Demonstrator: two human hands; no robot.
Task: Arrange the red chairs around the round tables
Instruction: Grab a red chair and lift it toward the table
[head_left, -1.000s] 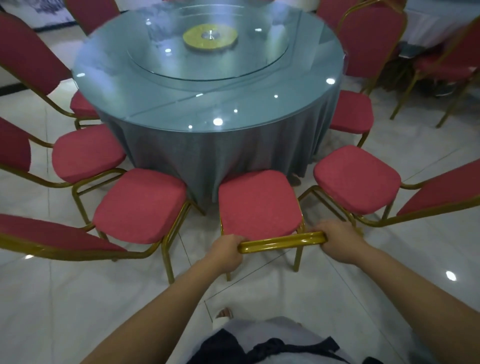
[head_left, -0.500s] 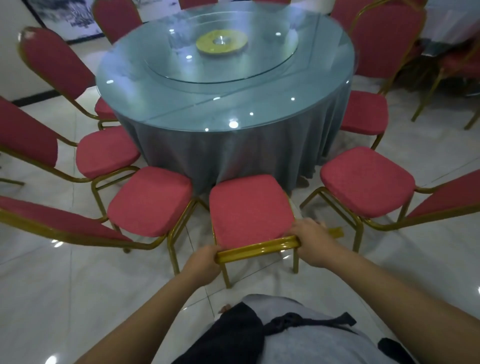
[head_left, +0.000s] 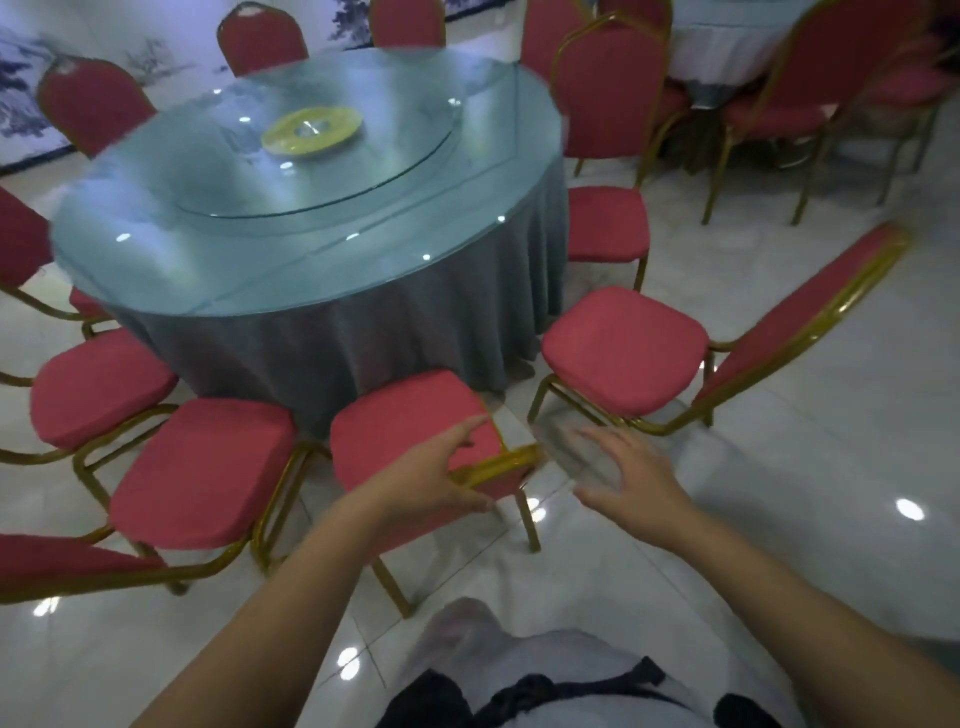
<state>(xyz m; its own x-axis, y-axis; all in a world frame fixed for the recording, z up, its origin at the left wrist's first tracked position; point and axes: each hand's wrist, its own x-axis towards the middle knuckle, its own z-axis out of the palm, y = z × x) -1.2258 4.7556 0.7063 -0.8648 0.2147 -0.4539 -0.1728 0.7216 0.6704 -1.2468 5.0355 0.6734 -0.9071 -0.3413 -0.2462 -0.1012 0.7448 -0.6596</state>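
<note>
No text, label, brand, number or sign can be read anywhere in the scene. The red chairs (head_left: 623, 353), the glass top of the round table (head_left: 156, 223) and the yellow disc (head_left: 310, 130) at its centre show only plain surfaces. The wall painting (head_left: 31, 78) at the far left is too blurred to tell whether it carries any writing.
</note>
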